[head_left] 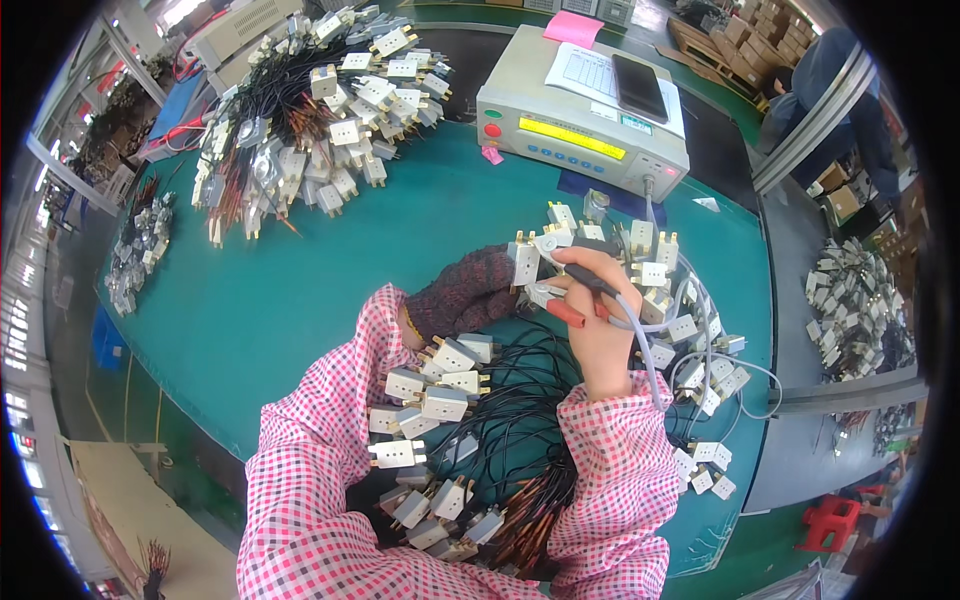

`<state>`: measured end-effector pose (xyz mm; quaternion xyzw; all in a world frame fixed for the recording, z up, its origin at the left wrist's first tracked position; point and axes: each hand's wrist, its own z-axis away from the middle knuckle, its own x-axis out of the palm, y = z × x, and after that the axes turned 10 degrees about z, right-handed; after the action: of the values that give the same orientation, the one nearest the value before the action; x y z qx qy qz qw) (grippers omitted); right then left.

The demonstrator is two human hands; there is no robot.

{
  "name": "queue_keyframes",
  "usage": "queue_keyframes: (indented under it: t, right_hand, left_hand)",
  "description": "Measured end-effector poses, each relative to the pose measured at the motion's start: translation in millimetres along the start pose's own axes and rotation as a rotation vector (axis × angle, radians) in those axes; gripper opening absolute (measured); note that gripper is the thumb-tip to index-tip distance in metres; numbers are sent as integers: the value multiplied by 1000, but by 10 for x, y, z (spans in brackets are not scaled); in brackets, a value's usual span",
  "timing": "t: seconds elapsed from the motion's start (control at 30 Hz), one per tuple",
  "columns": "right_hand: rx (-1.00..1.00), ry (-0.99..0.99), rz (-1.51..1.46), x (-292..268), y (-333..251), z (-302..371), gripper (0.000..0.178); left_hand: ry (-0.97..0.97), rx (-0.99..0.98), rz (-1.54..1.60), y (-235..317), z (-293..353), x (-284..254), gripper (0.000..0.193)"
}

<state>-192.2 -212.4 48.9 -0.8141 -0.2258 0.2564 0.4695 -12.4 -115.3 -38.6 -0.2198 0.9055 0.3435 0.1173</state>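
Observation:
My left hand (462, 292), in a dark knitted glove, is closed on a white plug (525, 264) with brass pins. My right hand (597, 325) is bare and closed on an alligator clip with a red sleeve (566, 313) and a dark probe (590, 279) on a grey cable (648, 360). The probe's tip end is beside the plug; whether they touch is hard to make out. Below the hands lies a bundle of white plugs (445, 402) with black cords (525, 375) and bare copper-coloured ends. More white plugs (655, 273) lie right of my right hand.
A beige tester (580, 120) with a lit yellow display stands at the back, carrying a paper sheet and a phone (640, 88). A large heap of plugs (345, 130) lies back left on the green table (250, 330). Beyond the right edge are another heap (860, 310) and a red stool (832, 522).

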Motion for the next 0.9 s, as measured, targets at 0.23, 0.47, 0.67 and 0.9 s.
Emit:
queue_keyframes:
  t: [0.23, 0.47, 0.67, 0.9]
  right_hand:
    - [-20, 25, 17, 25, 61, 1, 27]
    - [16, 36, -15, -38, 25, 25, 23]
    - [167, 6, -167, 15, -83, -5, 23]
    - [143, -14, -220, -15, -32, -4, 19]
  left_hand:
    - [2, -43, 61, -25, 59, 34, 39]
    - [4, 2, -38, 8, -80, 82, 34]
    - [154, -713, 773, 197, -120, 53, 30]
    - [205, -860, 991, 109, -70, 102, 32]
